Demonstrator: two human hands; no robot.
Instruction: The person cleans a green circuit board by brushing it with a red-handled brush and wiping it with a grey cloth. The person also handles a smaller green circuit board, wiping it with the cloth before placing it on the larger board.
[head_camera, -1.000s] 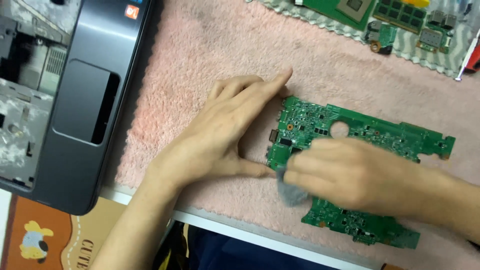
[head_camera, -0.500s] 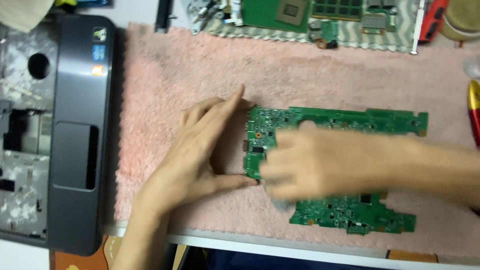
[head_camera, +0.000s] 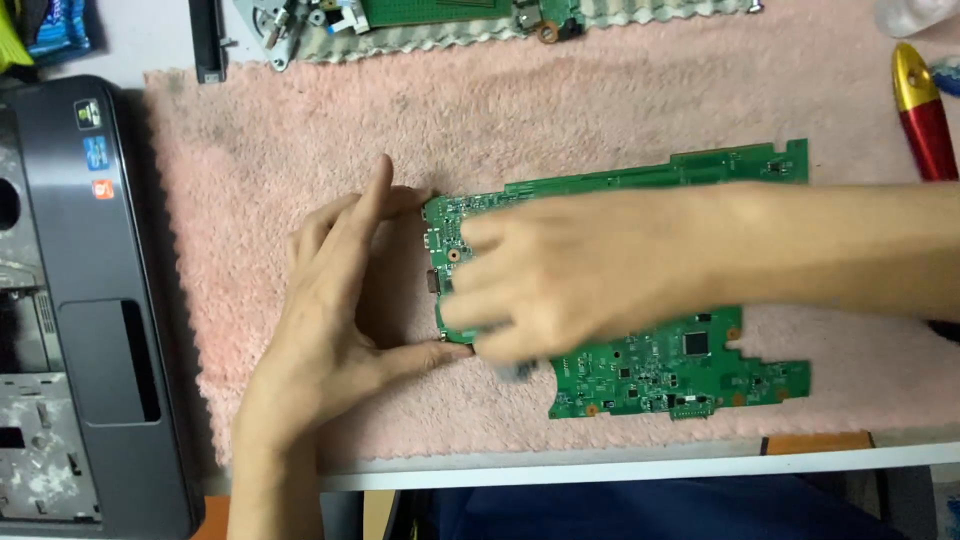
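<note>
A green laptop circuit board (head_camera: 690, 372) lies flat on a pink towel (head_camera: 600, 100). My left hand (head_camera: 330, 320) rests on the towel against the board's left edge, with the forefinger along the top corner and the thumb at the lower corner. My right hand (head_camera: 570, 275) reaches in from the right and covers the board's left half; it is motion-blurred. Its fingers are curled around a small grey thing (head_camera: 516, 372) that peeks out below them and presses on the board. What kind of thing it is stays unclear.
A dark grey laptop base (head_camera: 90, 330) with its palm rest lies at the left. A second green board (head_camera: 430, 10) on a ribbed cloth and metal parts (head_camera: 275, 25) sit at the top. A red and gold tool (head_camera: 922, 110) lies at the right. The table's white edge (head_camera: 600, 465) runs below.
My right hand has slid left along the board with the grey thing under it. My left hand stays braced on the board's left edge. The camera view has shifted.
</note>
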